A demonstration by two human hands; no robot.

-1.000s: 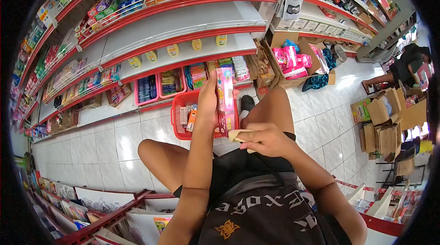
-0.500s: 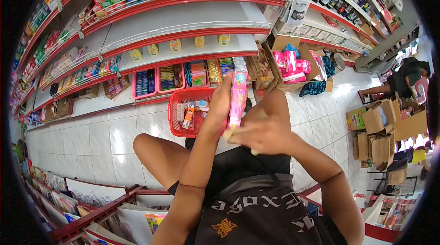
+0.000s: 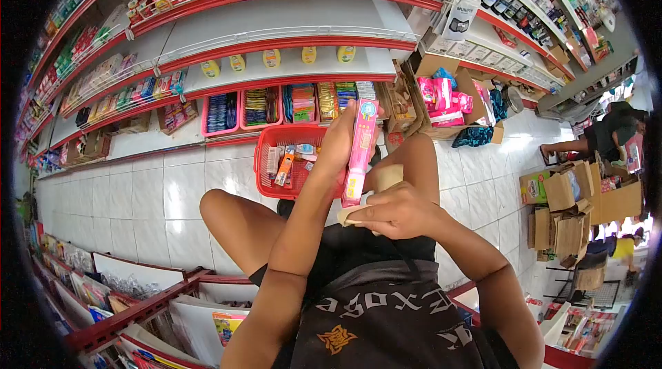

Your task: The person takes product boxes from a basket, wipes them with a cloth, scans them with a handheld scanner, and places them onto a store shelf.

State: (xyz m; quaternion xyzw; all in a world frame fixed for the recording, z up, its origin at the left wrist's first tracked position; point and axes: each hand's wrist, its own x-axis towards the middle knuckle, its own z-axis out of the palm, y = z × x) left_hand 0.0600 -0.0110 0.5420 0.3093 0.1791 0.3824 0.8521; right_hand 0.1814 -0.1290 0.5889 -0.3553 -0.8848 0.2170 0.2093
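My left hand (image 3: 336, 143) is wrapped round a long, narrow pink box (image 3: 360, 152), held upright in front of my lap. Its printed side faces up towards me. Just below the box's lower end, my right hand (image 3: 401, 210) grips a beige cloth (image 3: 389, 176). Part of the cloth sticks out above the knuckles and another part past the fingertips, close to the bottom of the box. Beyond my left wrist, a red plastic basket (image 3: 259, 174) stands on the floor, with an orange box (image 3: 284, 170) and other small packages inside.
Shelves (image 3: 276, 18) with red edges rise ahead, a few yellow bottles (image 3: 272, 58) on one. Pink trays (image 3: 205, 121) of sachets line the bottom. A carton holds pink packs (image 3: 441, 96). At right are opened cartons (image 3: 565, 221) and a person (image 3: 610, 127); a rack (image 3: 131, 310) is behind me.
My right hand and the cloth have moved slightly down, from against the box's lower end to just below it. The left hand still holds the box. The whole view has shifted a little.
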